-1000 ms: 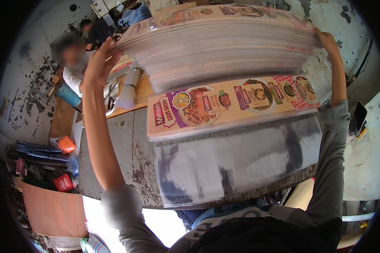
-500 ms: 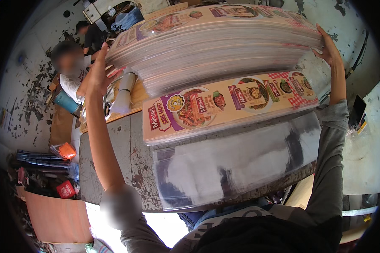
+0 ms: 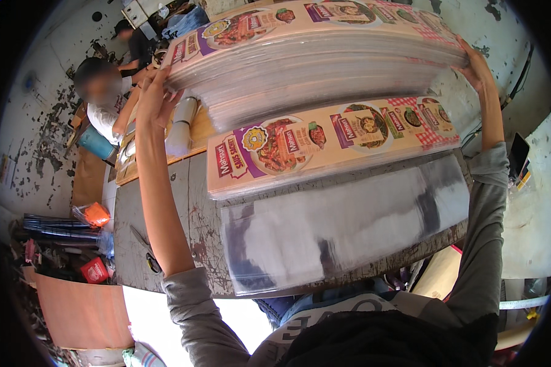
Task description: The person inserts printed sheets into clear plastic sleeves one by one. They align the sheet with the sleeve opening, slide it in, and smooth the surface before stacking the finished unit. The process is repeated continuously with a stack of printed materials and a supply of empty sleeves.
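A tall stack of printed food-picture sheets in clear plastic stands at the far side, its layers slightly fanned and bowed. Its left end is held by my left hand, fingers against the side and thumb near the top edge. At the opposite end, my right hand grips the upper corner. In front lies a lower stack of the same printed sheets, touched by neither hand. Nearest me is a flat pile of clear plastic sleeves, glossy with reflections.
All this rests on a worn grey table. Scissors lie by my left forearm. A roll of clear plastic sits on a wooden board at the left. Beyond it, a co-worker in white sits near another person.
My left hand and forearm have shifted right, closer in against the tall stack's end, uncovering the scissors. My right hand stays on its end. The whole view has tilted slightly.
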A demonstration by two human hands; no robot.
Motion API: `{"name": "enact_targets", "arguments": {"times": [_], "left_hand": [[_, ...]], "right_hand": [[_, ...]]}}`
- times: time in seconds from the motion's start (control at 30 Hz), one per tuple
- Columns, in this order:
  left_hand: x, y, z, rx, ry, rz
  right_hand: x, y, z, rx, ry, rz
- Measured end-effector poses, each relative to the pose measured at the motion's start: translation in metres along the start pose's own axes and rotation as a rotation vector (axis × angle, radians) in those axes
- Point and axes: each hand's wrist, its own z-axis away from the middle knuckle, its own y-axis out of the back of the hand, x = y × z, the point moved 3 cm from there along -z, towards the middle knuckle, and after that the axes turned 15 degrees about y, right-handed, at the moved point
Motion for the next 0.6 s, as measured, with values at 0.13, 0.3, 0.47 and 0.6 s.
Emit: {"name": "enact_targets", "arguments": {"times": [0.13, 0.3, 0.47, 0.6], "left_hand": [[-0.010, -0.006, 0.008, -0.035, 0.024, 0.155], [-0.015, 0.007, 0.002, -0.145, 0.103, 0.096], [-0.021, 0.006, 0.004, -0.186, 0.058, -0.004], [-0.033, 0.017, 0.014, -0.165, -0.071, 0.037]], "right_hand": [[0.012, 0.008, 0.003, 0.014, 0.038, -0.131], [0.027, 0.015, 0.001, -0.051, 0.130, -0.290], [0.009, -0.005, 0.028, 0.005, 0.141, -0.412], [0.008, -0.013, 0.038, 0.045, 0.192, -0.430]]}}
